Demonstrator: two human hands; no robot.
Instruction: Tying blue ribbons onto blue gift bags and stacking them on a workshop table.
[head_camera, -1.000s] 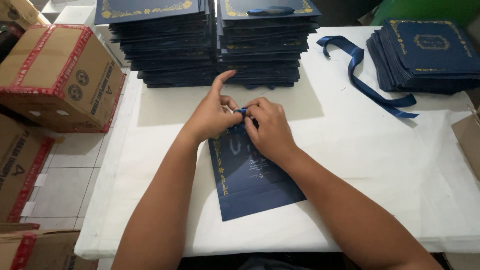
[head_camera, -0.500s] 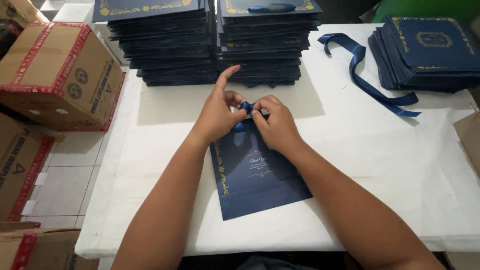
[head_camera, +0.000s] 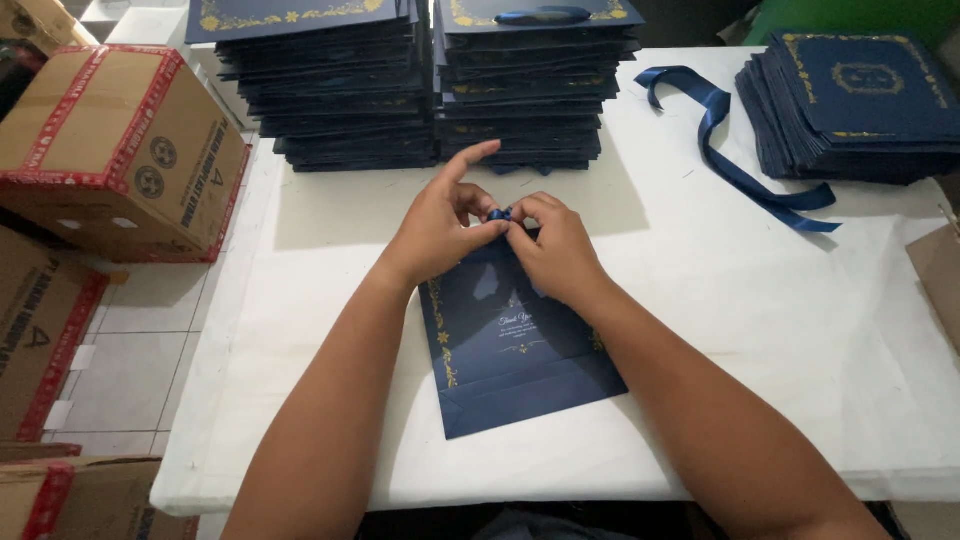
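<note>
Navy blue paper with gold trim is what you are working on: a flat paper bag (head_camera: 515, 350) is lying on the white table (head_camera: 700, 330) right in front of you, its folded bottom toward your body and its mouth pointing away, so the top edge sits where both hands can meet over it. Your left hand (head_camera: 440, 225) and right hand (head_camera: 555, 245) are touching each other at that top edge, fingertips pressed together and pinching a small blue ribbon bow (head_camera: 500, 214) between them; your left index finger is sticking up clear of the pinch, likely to stay out of the loop. The bag's weight on the table is keeping it still, so neither hand needs to hold it down.

Two tall stacks of similar bags (head_camera: 430, 90) are standing just beyond your hands, and a lower pile (head_camera: 860, 100) is resting at the far right. A loose length of blue ribbon (head_camera: 740, 150) is trailing near that pile, within your right hand's reach. Cardboard boxes (head_camera: 110, 150) are sitting on the floor to your left.
</note>
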